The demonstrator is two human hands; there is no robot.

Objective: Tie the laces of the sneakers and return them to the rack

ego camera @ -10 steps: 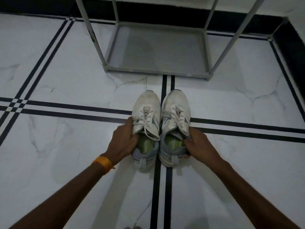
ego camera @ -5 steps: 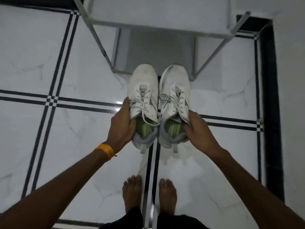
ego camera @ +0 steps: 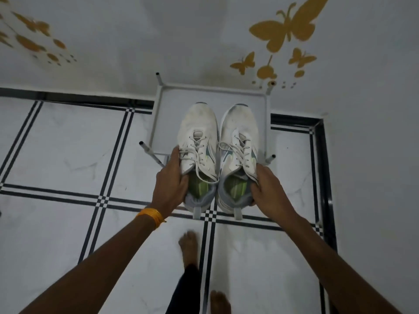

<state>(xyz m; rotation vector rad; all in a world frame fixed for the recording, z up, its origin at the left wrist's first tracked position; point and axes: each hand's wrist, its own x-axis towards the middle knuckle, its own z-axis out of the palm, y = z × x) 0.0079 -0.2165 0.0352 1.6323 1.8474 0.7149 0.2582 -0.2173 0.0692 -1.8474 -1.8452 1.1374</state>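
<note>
You hold a pair of white mesh sneakers side by side, toes pointing away from you, above the top of the grey metal-framed shoe rack [ego camera: 158,123] that stands against the white wall. Your left hand [ego camera: 169,182] grips the left white sneaker [ego camera: 197,141] along its outer side near the collar, fingers curled around the edge and into the opening. Your right hand [ego camera: 267,189] clasps the right white sneaker [ego camera: 239,137] the same way on its outer side, thumb at the collar. The two shoes touch along their inner edges. Their front halves lie over the rack's flat grey top shelf, while the grey heels with pull tabs hang out past its front rail, over the floor; whether the soles rest on the shelf cannot be told. The white laces [ego camera: 199,152] are threaded through the eyelets, with loose ends trailing toward the green insoles. An orange band [ego camera: 150,215] circles your left wrist. Your bare feet [ego camera: 188,245] stand on the white marble floor [ego camera: 56,143] crossed with black lines. Yellow butterfly decals [ego camera: 283,30] dot the wall.
</note>
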